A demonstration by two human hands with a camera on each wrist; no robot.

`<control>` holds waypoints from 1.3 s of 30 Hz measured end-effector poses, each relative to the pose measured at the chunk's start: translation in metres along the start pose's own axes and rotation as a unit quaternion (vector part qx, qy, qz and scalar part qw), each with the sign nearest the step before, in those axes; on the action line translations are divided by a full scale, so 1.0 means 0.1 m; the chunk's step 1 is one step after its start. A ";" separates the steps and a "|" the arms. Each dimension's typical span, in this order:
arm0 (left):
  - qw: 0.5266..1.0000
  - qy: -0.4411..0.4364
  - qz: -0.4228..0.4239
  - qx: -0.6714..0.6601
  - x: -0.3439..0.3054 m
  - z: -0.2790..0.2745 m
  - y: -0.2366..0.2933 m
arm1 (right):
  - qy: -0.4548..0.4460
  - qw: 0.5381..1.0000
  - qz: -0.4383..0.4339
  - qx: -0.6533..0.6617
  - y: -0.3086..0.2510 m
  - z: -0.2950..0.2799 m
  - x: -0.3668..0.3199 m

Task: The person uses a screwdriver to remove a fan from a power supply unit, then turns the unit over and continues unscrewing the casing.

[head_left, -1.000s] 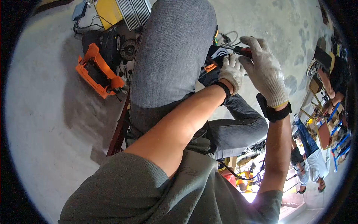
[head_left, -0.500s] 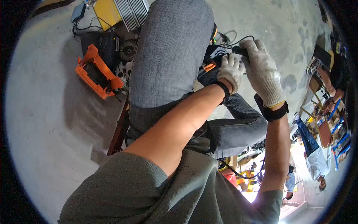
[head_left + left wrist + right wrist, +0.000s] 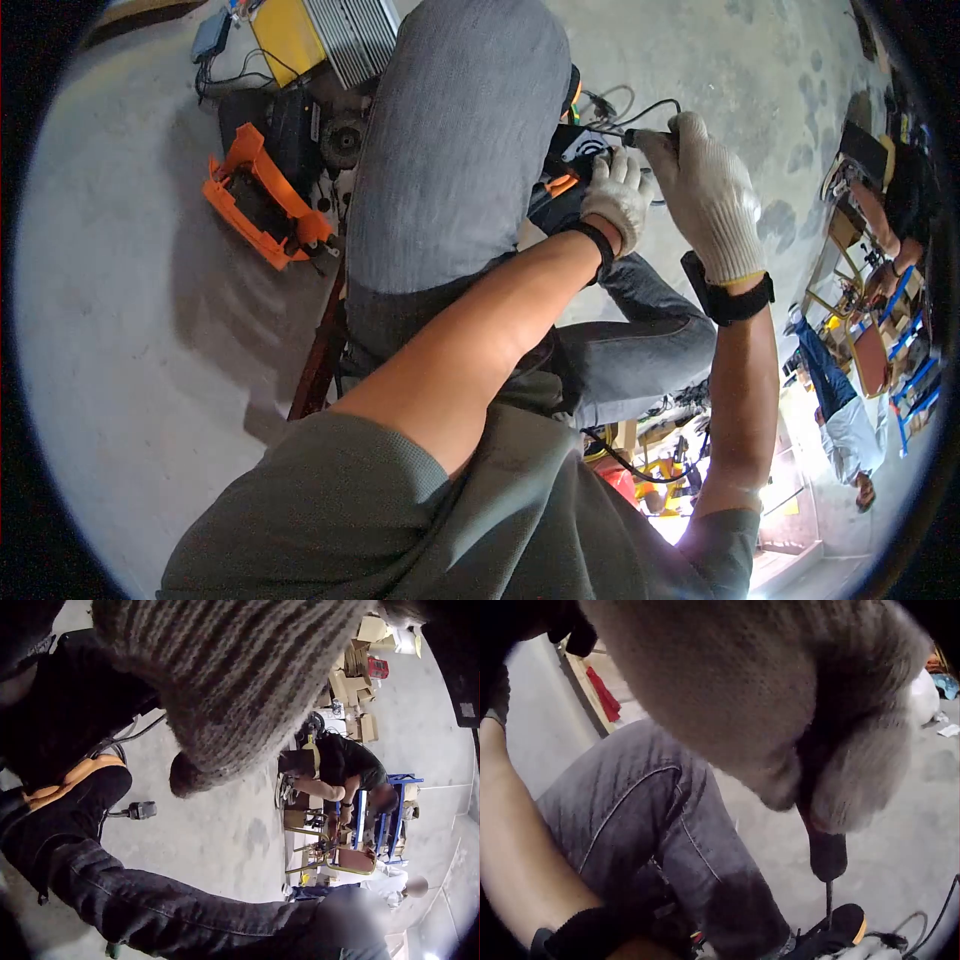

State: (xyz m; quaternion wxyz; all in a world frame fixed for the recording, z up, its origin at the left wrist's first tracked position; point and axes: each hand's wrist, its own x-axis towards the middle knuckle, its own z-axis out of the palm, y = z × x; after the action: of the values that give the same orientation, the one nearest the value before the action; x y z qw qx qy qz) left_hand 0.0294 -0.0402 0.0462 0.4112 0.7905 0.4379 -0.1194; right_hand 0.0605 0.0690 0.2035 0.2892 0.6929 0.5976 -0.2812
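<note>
Beside the knee (image 3: 480,70), right hand (image 3: 708,200) clamped round a screwdriver (image 3: 828,859) (left hand (image 3: 618,205) low, outstretched).

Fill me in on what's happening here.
A person in pale knit gloves is working on something low by their legs. The right hand grips a screwdriver with a dark rounded handle and thin metal shaft, near the left hand. That hand sits beside a black object with a white curved marking; contact there is unclear. I can't tell whether the tip meets a screw. An orange plastic housing lies on the grey floor.
</note>
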 end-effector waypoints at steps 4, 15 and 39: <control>0.999 -0.022 0.012 0.022 -0.01 0.00 0.00 | 0.185 0.943 -0.275 0.001 0.27 0.23 0.03; 0.998 0.056 -0.012 -0.022 0.08 0.21 0.01 | 0.198 0.929 -0.306 0.055 0.28 0.26 0.00; 0.996 0.084 -0.015 -0.015 0.02 0.11 0.00 | 0.179 0.936 -0.302 0.031 0.29 0.30 0.04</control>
State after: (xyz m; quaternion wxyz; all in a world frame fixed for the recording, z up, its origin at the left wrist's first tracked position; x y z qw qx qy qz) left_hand 0.0323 -0.0474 0.0381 0.3827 0.7848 0.4847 -0.0520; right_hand 0.0887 0.0463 0.1827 0.0571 0.5275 0.8115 -0.2448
